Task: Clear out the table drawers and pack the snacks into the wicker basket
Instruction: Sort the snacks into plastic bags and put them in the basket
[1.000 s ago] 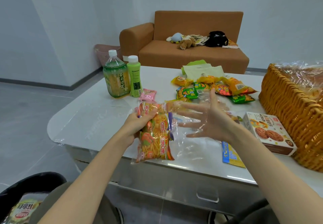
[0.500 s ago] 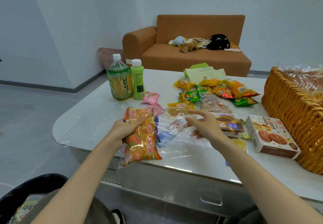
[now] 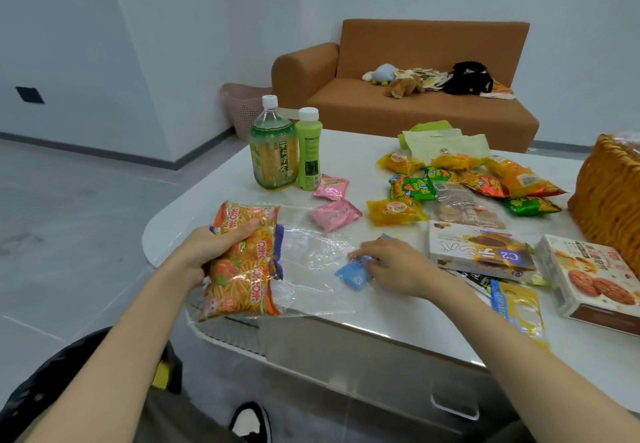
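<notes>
The wicker basket [image 3: 606, 200] stands on the right end of the white table [image 3: 214, 207], and from here I cannot see what is in it. A clear plastic bag [image 3: 311, 262] lies flat on the near edge of the table. Inside its left end are orange stick-snack packs [image 3: 246, 269], piled together so I cannot count them. The left hand [image 3: 207, 252] grips those packs through the bag, with its fingers curled round them. The right hand [image 3: 398, 266] has its fingers bent down on a small blue packet [image 3: 351, 276] and pinches it. That packet sits at the right edge of the clear bag; I cannot tell if it is in or out. Under the table top a drawer [image 3: 453, 404] shows its handle and looks closed.

There are two bottles side by side at the far left: a big tea bottle [image 3: 273, 155] and a thin green bottle [image 3: 308, 155]. Both have white caps on. Just in front of them lie two pink packets [image 3: 334, 214]. Two boxes lie near the basket: a C2 box [image 3: 481, 252] and a cookie box [image 3: 595, 283], close beside each other. Behind them is a heap of yellow, green and red snack bags [image 3: 485, 179], too jumbled to count. One yellow and blue packet [image 3: 516, 304] lies beside the right wrist. Past the table is a brown sofa [image 3: 415, 110] with soft toys on it, and one pink bin [image 3: 242, 107] stands beside it.
</notes>
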